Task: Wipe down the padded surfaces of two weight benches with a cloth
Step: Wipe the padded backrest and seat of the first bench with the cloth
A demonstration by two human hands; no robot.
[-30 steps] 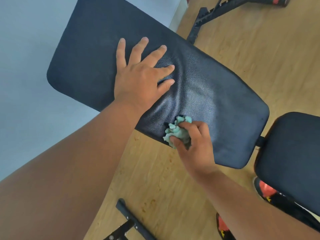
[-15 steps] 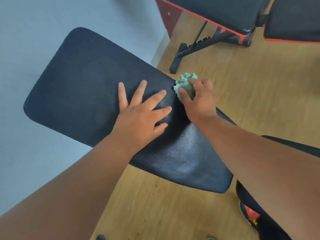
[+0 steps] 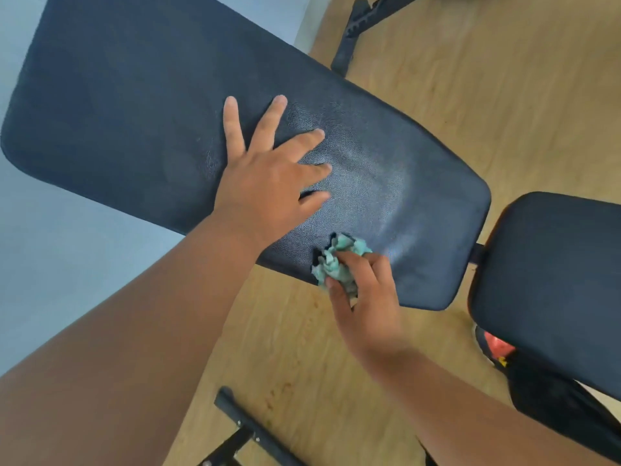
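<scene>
A long black padded backrest (image 3: 141,105) slants across the view from upper left to lower right. My left hand (image 3: 268,183) lies flat on its middle with the fingers spread. My right hand (image 3: 364,297) grips a crumpled teal cloth (image 3: 336,260) and presses it against the near edge of the pad, toward its lower right end. The leather beside the cloth shines. A separate black seat pad (image 3: 551,280) sits just right of the backrest.
Wooden floor (image 3: 470,79) runs under and around the bench. A black metal frame foot (image 3: 349,38) stands at the top. Another black frame bar (image 3: 242,428) lies at the bottom. A pale blue wall (image 3: 40,264) is at the left. Red and black frame parts (image 3: 497,348) show under the seat.
My right hand has carried the cloth from the far edge of the backrest back to its near edge. My left hand has stayed flat on the pad. The camera has tilted downward.
</scene>
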